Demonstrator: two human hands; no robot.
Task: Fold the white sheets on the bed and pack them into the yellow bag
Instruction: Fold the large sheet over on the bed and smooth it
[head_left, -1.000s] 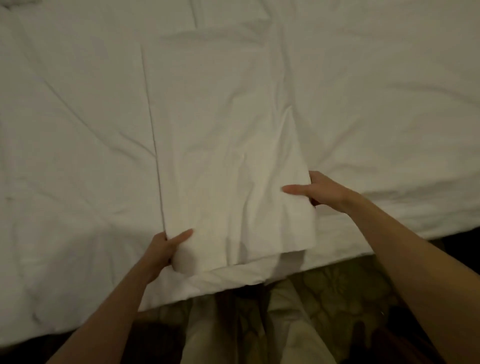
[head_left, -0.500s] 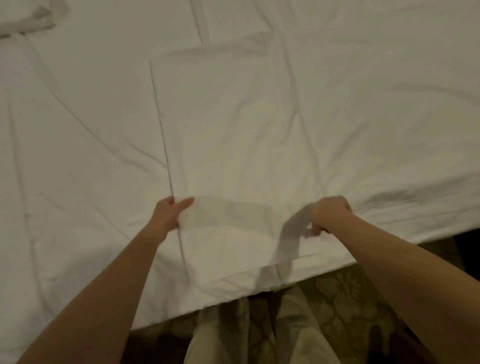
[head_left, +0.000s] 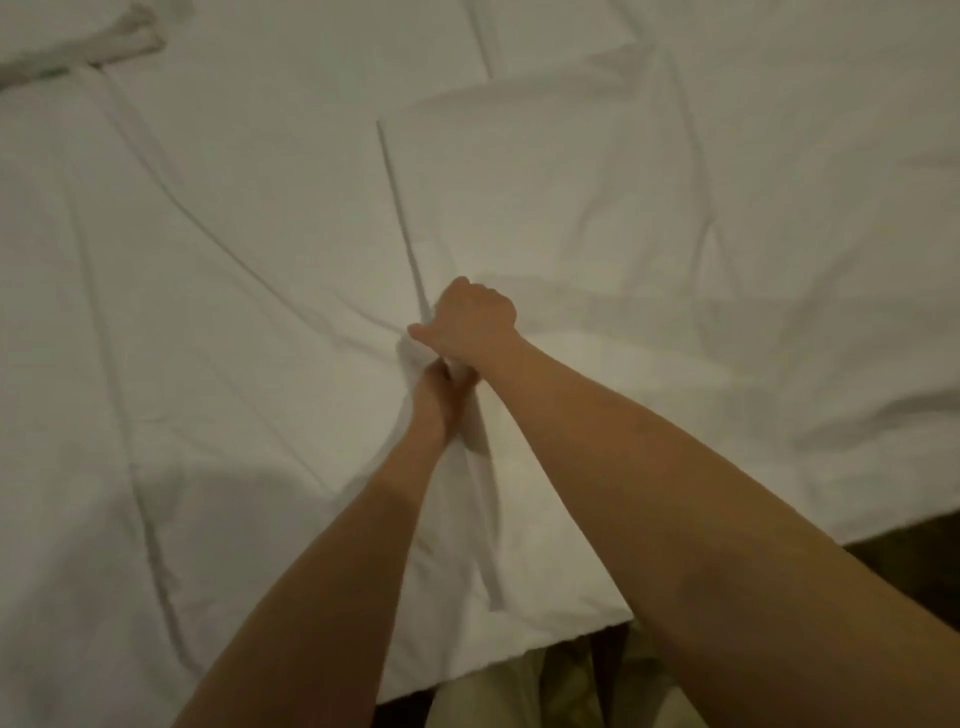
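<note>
A white sheet (head_left: 561, 208) lies folded into a long panel on the bed, its left edge running up from my hands. My right hand (head_left: 475, 319) is curled into a fist on the panel's left edge, gripping the cloth. My left hand (head_left: 439, 387) sits just below it, partly hidden under my right forearm, pinching the same bunched cloth. Both arms reach forward and cross close together. No yellow bag is in view.
The bed (head_left: 156, 364) is covered in wrinkled white bedding. A crumpled white cloth (head_left: 78, 47) lies at the far left top. The bed's near edge (head_left: 519, 660) runs along the bottom, with my light trousers (head_left: 524, 696) and dark patterned floor (head_left: 909, 561) beyond.
Both hands have carried the sheet's near end forward up the bed. My right hand swung left and now meets my left hand at the panel's left edge.
</note>
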